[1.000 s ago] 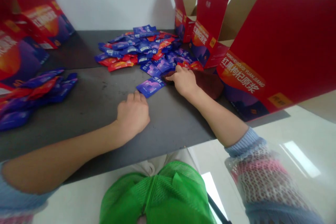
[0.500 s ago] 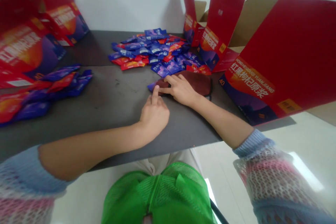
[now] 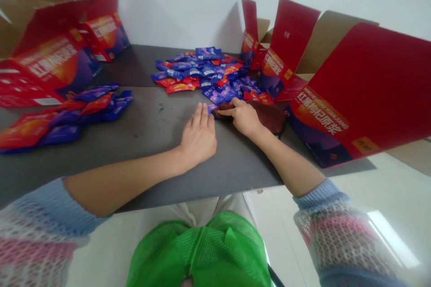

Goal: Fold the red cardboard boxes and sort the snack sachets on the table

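Note:
A dark brown cloth piece (image 3: 269, 115) with a black edge or cord lies on the table in front of the packet pile. My right hand (image 3: 245, 117) grips its left part, thumb stretched to the left and the fingers partly bent. A small purple packet (image 3: 211, 108) pokes out at the cloth's left end, most of it hidden. My left hand (image 3: 199, 133) lies palm down just left of the cloth, fingers straight out, holding nothing, its tips near the purple packet.
Behind the cloth is a heap of blue and red packets (image 3: 202, 69). More packets (image 3: 63, 121) lie at the left. Open red cartons stand at the left (image 3: 57, 63) and right (image 3: 323, 121). The dark table's front edge (image 3: 202, 196) runs close to me.
My left hand has gone from a pointing finger touching the packet to straight fingers, slightly apart from it. The view has shifted; my right hand stays on the cloth.

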The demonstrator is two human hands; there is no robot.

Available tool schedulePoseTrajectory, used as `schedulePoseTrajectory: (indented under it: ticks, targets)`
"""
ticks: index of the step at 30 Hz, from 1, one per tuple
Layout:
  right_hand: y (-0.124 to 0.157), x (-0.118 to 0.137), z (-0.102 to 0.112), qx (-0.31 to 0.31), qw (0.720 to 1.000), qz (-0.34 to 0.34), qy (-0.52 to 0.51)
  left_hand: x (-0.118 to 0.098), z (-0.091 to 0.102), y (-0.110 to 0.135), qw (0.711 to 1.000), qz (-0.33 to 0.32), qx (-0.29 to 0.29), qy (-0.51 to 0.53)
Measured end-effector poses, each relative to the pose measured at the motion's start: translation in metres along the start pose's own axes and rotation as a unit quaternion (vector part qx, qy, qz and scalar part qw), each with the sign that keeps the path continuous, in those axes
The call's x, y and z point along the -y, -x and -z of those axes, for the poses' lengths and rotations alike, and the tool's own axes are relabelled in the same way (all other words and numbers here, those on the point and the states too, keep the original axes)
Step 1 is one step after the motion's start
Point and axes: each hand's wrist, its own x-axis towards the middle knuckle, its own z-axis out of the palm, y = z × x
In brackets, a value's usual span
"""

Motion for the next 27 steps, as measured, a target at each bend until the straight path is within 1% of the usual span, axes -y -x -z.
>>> schedulePoseTrajectory:
  ticks: [2,6,8,10,11,13,16,18,19,21,25,27]
  targets:
    - [0.002,-0.004,0.0,-0.013,1.0,-0.016,0.004,0.007,-0.006,-0.011,1.0,0.008,0.0,0.008]
    - [0.003,-0.015,-0.001,-0.051,0.997,-0.064,-0.002,0.018,-0.021,-0.03,0.997,0.026,0.065,0.024]
    - [0.003,-0.019,-0.001,-0.077,0.993,-0.085,-0.026,0.022,-0.025,-0.033,0.997,0.032,0.072,0.023]
    - [0.003,-0.019,-0.002,-0.104,0.99,-0.082,-0.052,0.022,-0.025,-0.032,0.998,0.023,0.065,0.008]
    - [0.002,-0.018,-0.003,-0.11,0.99,-0.064,-0.065,0.021,-0.024,-0.03,0.998,0.019,0.06,-0.004]
    - [0.003,-0.013,-0.004,-0.098,0.991,0.002,-0.093,0.015,-0.018,-0.024,0.997,0.013,0.062,-0.035]
    - [0.003,-0.003,-0.005,-0.034,0.987,0.111,-0.115,0.002,-0.008,-0.012,0.993,0.011,0.086,-0.085]
    - [0.001,0.0,-0.003,-0.004,0.985,0.136,-0.103,-0.005,-0.003,-0.005,0.988,0.011,0.105,-0.112]
    - [0.001,0.001,-0.002,0.002,0.987,0.131,-0.091,-0.008,-0.001,-0.003,0.986,0.012,0.111,-0.12]
    - [-0.001,-0.001,0.001,0.004,0.993,0.101,-0.061,-0.011,0.002,0.001,0.984,0.016,0.125,-0.126]
    - [-0.002,-0.008,0.009,0.012,1.0,0.006,-0.012,-0.015,0.004,0.004,0.979,0.036,0.151,-0.13]
    - [-0.002,-0.014,0.01,0.022,0.999,-0.045,-0.008,-0.015,0.003,0.005,0.978,0.03,0.153,-0.138]
